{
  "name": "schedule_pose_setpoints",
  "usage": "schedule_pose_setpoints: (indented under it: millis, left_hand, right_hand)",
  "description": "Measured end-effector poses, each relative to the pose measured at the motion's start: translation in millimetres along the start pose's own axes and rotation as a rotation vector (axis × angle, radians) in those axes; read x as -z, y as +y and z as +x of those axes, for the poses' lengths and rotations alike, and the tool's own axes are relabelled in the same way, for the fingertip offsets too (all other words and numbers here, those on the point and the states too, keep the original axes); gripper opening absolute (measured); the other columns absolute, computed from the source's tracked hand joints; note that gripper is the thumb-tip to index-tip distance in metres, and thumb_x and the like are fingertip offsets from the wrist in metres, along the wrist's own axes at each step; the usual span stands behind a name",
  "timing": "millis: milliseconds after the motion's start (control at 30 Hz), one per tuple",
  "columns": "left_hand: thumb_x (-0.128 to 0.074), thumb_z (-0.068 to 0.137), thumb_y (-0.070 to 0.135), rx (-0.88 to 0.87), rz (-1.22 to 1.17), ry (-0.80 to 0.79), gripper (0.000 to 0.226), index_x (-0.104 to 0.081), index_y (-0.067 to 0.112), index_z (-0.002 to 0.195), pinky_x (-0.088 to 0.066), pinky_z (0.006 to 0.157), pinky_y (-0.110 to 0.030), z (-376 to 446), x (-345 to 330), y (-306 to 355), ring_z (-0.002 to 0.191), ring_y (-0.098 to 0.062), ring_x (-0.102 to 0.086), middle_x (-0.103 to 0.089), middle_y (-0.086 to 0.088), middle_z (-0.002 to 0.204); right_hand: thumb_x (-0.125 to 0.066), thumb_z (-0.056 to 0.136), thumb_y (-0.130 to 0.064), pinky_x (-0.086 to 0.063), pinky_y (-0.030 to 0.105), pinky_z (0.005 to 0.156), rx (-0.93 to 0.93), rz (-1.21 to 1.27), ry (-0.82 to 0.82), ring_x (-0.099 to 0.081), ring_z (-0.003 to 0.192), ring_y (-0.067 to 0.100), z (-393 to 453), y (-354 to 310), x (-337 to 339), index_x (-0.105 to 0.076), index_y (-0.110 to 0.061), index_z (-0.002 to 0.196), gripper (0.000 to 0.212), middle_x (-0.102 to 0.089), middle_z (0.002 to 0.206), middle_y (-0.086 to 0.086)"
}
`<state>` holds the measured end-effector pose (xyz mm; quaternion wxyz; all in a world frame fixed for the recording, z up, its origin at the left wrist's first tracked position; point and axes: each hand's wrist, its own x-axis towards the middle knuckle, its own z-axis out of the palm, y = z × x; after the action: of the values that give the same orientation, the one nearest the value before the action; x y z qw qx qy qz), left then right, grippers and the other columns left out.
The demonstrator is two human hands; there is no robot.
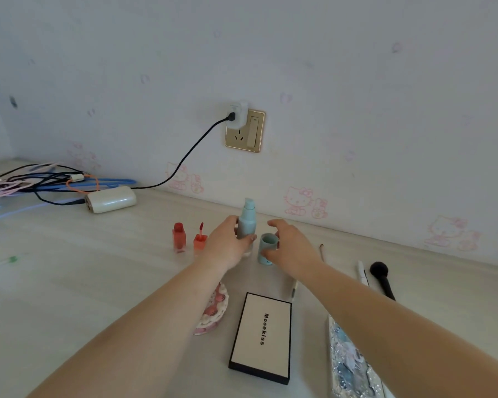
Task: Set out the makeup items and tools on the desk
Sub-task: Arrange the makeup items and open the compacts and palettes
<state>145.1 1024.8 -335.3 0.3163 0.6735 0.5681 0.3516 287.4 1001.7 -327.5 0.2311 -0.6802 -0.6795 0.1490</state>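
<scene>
Partly hidden: pump bottle (246,222) in left hand (227,242); cap (266,248) under right hand (291,245).

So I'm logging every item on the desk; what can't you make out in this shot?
- Pink round item, head view: the left forearm mostly covers it.
- Glittery blue case: cut off by the bottom edge, right forearm overlaps.
- Pen: partly under the right forearm.
- Green object: blurred.

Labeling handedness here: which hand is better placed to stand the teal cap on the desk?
Right. The right hand already has its fingers curled round the teal cap, just right of the pump bottle. The left hand is busy gripping that bottle.
</scene>
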Motion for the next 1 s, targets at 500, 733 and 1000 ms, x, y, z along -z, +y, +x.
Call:
schedule_pose_setpoints:
  millis: [500, 733, 1000]
  left_hand:
    - [-0.063, 0.088, 0.025, 0.010, 0.054, -0.125, 0.092, 0.004, 0.013, 0.149, -0.034, 0.101, -0.032, -21.3, 15.4, 17.1, 0.134, -0.023, -0.038, -0.032, -0.008, 0.151]
    - [-0.063, 0.084, 0.012, -0.177, -0.079, 0.117, 0.027, -0.058, 0.025, 0.107, -0.047, 0.086, -0.025, -60.4, -1.4, 22.2, 0.099, -0.011, -0.062, -0.064, 0.006, 0.107]
    - [-0.054, 0.083, 0.042, -0.199, 0.700, -0.321, 0.032, -0.067, 0.020, 0.102, -0.051, 0.080, -0.033, -51.2, -44.3, 47.1, 0.095, -0.021, -0.062, -0.068, 0.001, 0.101]
  right_hand:
    - [-0.053, 0.091, -0.040, -0.041, 0.042, 0.102, -0.008, -0.049, 0.156, -0.047, 0.124, 0.024, -18.9, 51.2, 43.7, -0.016, -0.025, 0.148, 0.070, -0.037, 0.141, 0.009]
    - [-0.056, 0.091, -0.020, -0.032, 0.027, 0.105, 0.144, -0.252, -0.035, -0.044, 0.126, 0.019, -36.1, 77.1, 54.0, -0.053, -0.028, 0.128, 0.039, -0.048, 0.133, 0.002]
    - [-0.048, 0.093, -0.017, -0.040, 0.039, 0.099, 0.403, -0.639, -0.147, -0.042, 0.126, 0.025, -41.2, 54.6, 36.7, -0.052, -0.031, 0.131, 0.041, -0.046, 0.139, -0.001]
